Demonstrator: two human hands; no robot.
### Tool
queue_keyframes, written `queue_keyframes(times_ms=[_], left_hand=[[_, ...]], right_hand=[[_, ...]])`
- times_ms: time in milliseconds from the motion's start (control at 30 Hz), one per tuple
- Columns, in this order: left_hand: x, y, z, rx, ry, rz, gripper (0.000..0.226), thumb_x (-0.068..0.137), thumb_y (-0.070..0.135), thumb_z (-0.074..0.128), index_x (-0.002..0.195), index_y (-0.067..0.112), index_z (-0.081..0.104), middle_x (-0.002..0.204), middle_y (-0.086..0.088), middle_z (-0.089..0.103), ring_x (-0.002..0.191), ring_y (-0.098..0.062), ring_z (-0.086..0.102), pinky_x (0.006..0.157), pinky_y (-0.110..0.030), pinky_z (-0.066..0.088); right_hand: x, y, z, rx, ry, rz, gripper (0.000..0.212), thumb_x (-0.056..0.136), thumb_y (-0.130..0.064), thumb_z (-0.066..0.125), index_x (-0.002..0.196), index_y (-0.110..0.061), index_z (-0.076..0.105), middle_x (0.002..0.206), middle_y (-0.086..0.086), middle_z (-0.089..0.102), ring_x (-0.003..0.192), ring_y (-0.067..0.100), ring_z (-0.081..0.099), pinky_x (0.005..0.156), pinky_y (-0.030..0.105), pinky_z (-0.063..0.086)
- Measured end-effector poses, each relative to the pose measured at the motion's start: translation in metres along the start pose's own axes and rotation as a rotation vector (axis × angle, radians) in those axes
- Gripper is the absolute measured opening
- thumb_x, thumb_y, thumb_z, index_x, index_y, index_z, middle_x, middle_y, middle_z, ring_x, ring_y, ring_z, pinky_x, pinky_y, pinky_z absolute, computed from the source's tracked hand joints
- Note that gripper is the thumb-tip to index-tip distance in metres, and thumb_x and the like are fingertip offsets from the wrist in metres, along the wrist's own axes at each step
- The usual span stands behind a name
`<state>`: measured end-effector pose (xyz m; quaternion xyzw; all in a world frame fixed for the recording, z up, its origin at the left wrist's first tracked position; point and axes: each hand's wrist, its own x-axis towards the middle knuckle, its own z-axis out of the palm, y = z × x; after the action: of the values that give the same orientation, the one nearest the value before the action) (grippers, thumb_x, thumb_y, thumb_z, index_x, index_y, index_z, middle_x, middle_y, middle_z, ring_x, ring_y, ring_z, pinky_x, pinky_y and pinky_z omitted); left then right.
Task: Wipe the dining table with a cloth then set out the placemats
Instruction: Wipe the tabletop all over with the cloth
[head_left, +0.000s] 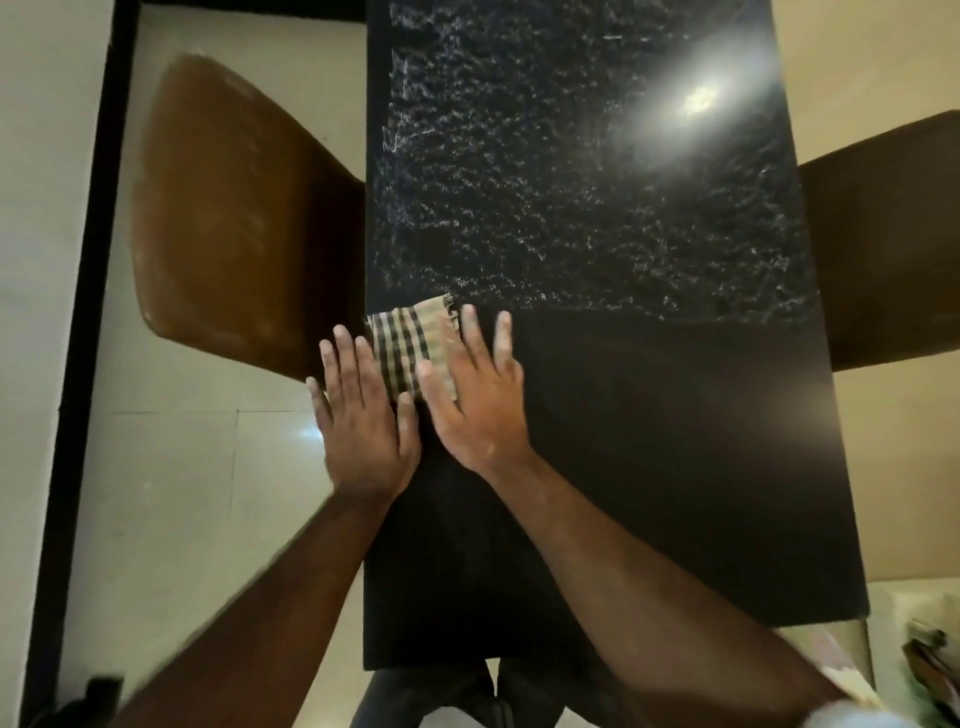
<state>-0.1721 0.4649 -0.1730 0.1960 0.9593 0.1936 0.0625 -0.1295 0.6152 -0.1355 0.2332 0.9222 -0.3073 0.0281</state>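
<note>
A beige cloth with a black check (408, 340) lies at the left edge of the black speckled dining table (597, 218). My right hand (475, 387) presses flat on the cloth's right part with straight fingers. My left hand (363, 415) lies flat beside it, straight fingers spread, its fingers touching the cloth's left side and partly over the table's edge. No placemats show in the head view.
A brown chair (228, 218) stands against the table's left side, and another brown chair (893, 244) at the right side. Pale tiled floor (171, 493) lies on the left. Some light-coloured clutter (924, 649) sits at the lower right corner.
</note>
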Motion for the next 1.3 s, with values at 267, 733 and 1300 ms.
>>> queue_keyframes(times_ms=[267,733,1300], left_hand=[[0.05,0.036,0.021,0.255,-0.156,0.202,0.076,0.116,0.053,0.021,0.178,0.015,-0.005,0.186,-0.01,-0.011,0.173,-0.033,-0.009,0.137,-0.063,0.007],[0.062,0.085,0.035,0.261,-0.144,0.097,0.077,0.116,0.05,0.019,0.177,0.012,-0.009,0.186,-0.014,-0.013,0.172,-0.035,-0.009,0.137,-0.064,0.007],[0.119,0.078,0.027,0.282,-0.082,-0.041,0.075,0.114,0.046,0.024,0.177,0.011,0.005,0.186,-0.016,0.005,0.172,-0.04,0.005,0.137,-0.065,0.011]], right_hand=[[-0.06,0.109,-0.019,-0.354,0.141,0.222,0.075,0.115,-0.064,0.033,0.176,-0.022,0.03,0.187,0.011,0.011,0.173,0.039,0.002,0.125,0.063,0.037],[-0.071,0.177,-0.056,-0.447,0.233,0.451,0.082,0.113,-0.067,0.032,0.178,-0.019,0.017,0.186,0.015,0.008,0.172,0.045,0.004,0.127,0.063,0.033],[-0.056,0.233,-0.105,-0.489,0.225,0.376,0.085,0.111,-0.07,0.033,0.179,-0.021,0.016,0.186,0.016,0.006,0.172,0.044,0.003,0.129,0.061,0.03]])
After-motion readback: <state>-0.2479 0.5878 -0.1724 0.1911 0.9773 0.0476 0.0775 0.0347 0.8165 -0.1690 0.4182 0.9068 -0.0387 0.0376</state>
